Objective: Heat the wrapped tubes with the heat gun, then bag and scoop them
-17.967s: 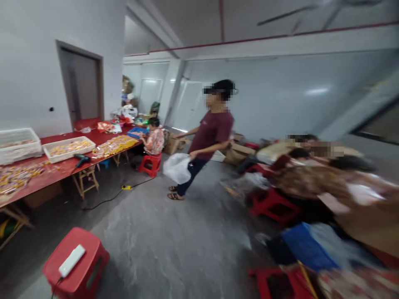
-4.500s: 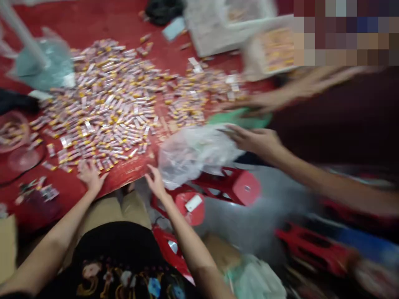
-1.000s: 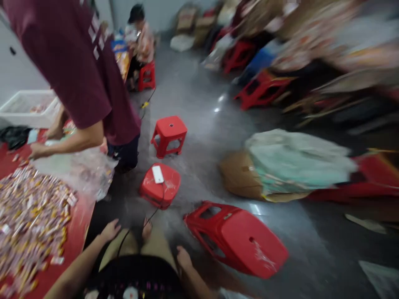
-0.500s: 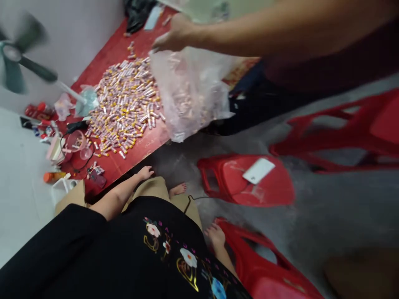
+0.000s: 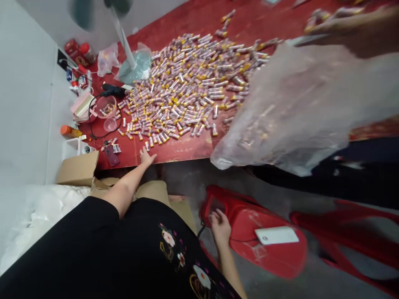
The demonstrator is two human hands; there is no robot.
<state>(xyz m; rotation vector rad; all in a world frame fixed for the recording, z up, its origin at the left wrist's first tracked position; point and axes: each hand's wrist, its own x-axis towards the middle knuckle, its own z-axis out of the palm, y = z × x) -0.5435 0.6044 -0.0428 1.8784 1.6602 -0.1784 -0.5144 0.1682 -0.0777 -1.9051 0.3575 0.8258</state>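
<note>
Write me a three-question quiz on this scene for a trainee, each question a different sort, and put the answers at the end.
1. Multiple choice: what lies on the near stool?
A) a fan
B) a white device
C) an orange-capped bottle

2. True or false: there are some tubes in the pink bowl.

3. Short answer: which of the camera wearer's own hands is nearer that stool?

Key: 1. B; 2. true; 3. the right hand.
</note>
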